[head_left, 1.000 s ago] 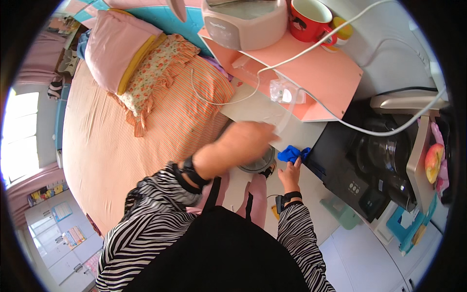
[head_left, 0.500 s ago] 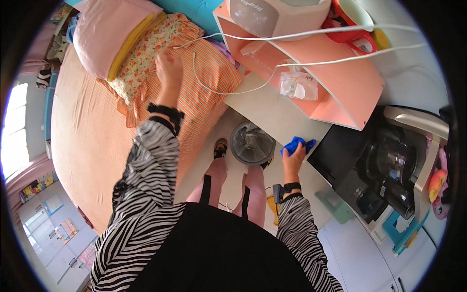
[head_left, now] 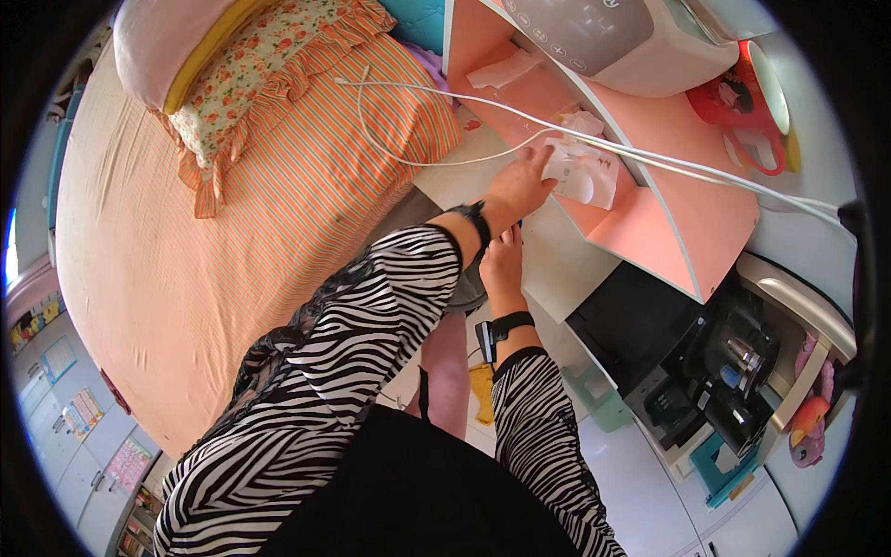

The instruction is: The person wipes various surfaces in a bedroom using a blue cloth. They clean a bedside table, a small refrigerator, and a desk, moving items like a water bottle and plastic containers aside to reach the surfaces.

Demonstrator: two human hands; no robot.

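Note:
My left hand [head_left: 522, 188] reaches across to the pink shelf unit [head_left: 715, 246]. Its fingers are apart, their tips at the edge of a clear plastic packet with white contents [head_left: 583, 174] in the lower compartment. Whether they touch it I cannot tell. Below the left wrist, my right hand [head_left: 502, 269] is closed over the pale tabletop [head_left: 552, 265]. Only a sliver of the blue cloth in it shows past the fingers; my left hand and wrist hide the rest.
White cables [head_left: 640, 156] run from the striped bed [head_left: 306, 176] across the shelf front. A grey-white appliance [head_left: 640, 42] and a red cup [head_left: 742, 102] stand on top. At right sits a black-topped machine [head_left: 613, 325]. My left arm partly covers a bin [head_left: 467, 295].
My left hand has swung right from over the bed to the packet in the shelf. The right hand with the blue cloth has moved left along the tabletop, and the view has shifted.

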